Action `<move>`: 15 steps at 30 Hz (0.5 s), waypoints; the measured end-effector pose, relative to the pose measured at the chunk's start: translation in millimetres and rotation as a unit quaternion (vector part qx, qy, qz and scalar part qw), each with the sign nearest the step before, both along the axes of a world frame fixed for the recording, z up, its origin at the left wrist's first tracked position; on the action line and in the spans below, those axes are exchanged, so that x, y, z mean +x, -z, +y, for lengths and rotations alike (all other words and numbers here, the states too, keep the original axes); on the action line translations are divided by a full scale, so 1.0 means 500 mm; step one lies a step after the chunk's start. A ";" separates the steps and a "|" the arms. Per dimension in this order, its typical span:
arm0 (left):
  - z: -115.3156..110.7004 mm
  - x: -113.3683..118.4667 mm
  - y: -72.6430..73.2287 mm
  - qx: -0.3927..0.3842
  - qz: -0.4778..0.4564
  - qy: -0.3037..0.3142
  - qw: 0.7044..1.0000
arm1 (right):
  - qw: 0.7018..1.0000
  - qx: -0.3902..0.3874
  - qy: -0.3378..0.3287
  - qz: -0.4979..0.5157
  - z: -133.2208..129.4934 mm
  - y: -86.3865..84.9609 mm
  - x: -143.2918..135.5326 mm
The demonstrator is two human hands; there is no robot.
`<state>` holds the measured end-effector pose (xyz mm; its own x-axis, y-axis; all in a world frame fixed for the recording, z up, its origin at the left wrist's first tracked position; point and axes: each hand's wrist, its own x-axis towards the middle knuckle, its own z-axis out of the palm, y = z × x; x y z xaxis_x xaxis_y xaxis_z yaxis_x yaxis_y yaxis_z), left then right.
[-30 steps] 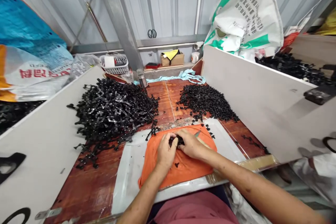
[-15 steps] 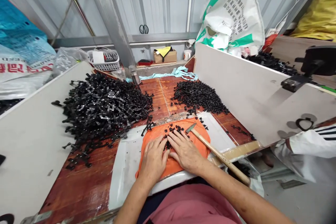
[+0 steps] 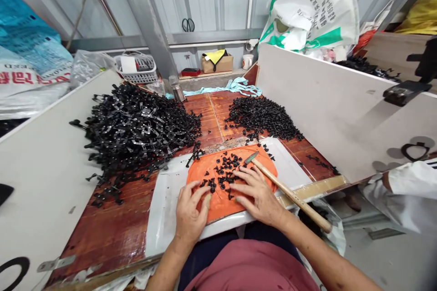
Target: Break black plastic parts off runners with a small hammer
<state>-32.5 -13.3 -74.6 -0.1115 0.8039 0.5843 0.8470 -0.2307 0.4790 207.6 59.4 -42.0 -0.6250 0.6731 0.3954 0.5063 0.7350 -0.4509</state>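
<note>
Parts [image 3: 222, 181] lie scattered on the cloth [image 3: 221, 208], between and beyond the left hand [image 3: 191, 210] and right hand [image 3: 260, 196], both loosely spread. They look light, stiff and slick, likely to roll; pinching the narrow end should hold best.

A lane of mostly bare wood is left on the surface [image 3: 215, 116], bounded by the tall heap of black pieces [image 3: 136, 129] to the left and the lower heap [image 3: 264, 118] to the right; its far end is crossed by a light blue cloth [image 3: 239, 86]. Sideways reach is limited by the left panel [image 3: 41, 154] and right panel [image 3: 327, 104]. Near the right hand [image 3: 261, 198], passage is obstructed by the slanting hammer [image 3: 290, 193]. Between it and the left hand [image 3: 191, 211], a gap is left over the orange cloth [image 3: 220, 211], bordered beyond by scattered black parts [image 3: 230, 161].
</note>
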 end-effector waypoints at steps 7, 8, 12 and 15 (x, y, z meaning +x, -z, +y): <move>0.010 -0.002 0.003 -0.020 0.011 -0.017 1.000 | 0.994 0.036 0.066 -0.076 0.019 -0.025 -0.092; 0.011 -0.002 0.004 -0.025 0.016 -0.015 0.999 | 0.994 0.036 0.062 -0.088 0.022 -0.025 -0.100; 0.011 -0.001 0.007 -0.040 0.022 -0.006 0.999 | 0.994 0.031 0.049 -0.090 0.023 -0.017 -0.108; 0.012 -0.002 0.008 -0.053 0.022 -0.008 0.998 | 0.995 0.029 0.038 -0.083 0.016 -0.015 -0.107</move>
<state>-33.5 -7.1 -78.7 -0.1007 0.8594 0.5012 0.8710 -0.1674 0.4620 154.3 67.4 -34.3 -0.6329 0.7000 0.3309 0.6261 0.7141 -0.3132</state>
